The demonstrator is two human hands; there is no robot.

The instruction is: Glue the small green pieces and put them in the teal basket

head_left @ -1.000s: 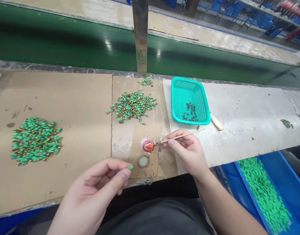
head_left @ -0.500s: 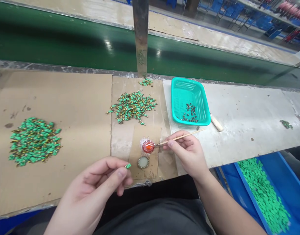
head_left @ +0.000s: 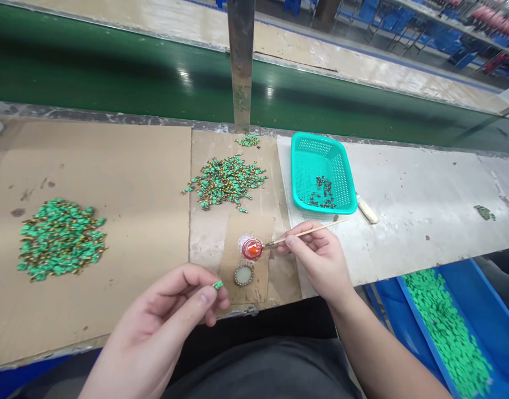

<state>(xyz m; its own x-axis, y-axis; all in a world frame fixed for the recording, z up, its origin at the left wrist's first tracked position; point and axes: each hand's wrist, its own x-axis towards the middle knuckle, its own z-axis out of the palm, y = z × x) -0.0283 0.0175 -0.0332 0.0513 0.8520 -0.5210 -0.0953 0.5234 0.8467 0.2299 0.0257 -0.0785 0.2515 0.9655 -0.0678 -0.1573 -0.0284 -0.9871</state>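
Between thumb and forefinger, my left hand (head_left: pixel 175 310) pinches a small green piece (head_left: pixel 217 285). My right hand (head_left: pixel 316 255) holds a thin wooden brush (head_left: pixel 308 233), whose dark tip is at the right edge of a small round cap of red paint (head_left: pixel 252 249). Just below that cap lies another round cap with pale contents (head_left: pixel 243 275), to the right of my left fingertips. Both caps rest on a small cardboard piece (head_left: pixel 260 285). Beyond them is a pile of small green, yellow and dark pieces (head_left: pixel 227 180).
A larger pile of similar pieces (head_left: pixel 61 238) lies at left, a small one (head_left: pixel 248 140) near the metal post (head_left: pixel 241 66). The teal basket (head_left: pixel 298 183) holds small dark pieces; a pale handle (head_left: pixel 366 209) lies beside it. A blue bin (head_left: pixel 484 293) with green pieces stands lower right.
My left hand has shifted very slightly right, with the green piece turned a little in its fingertips. My right hand and the brush have stayed nearly still at the red cap.
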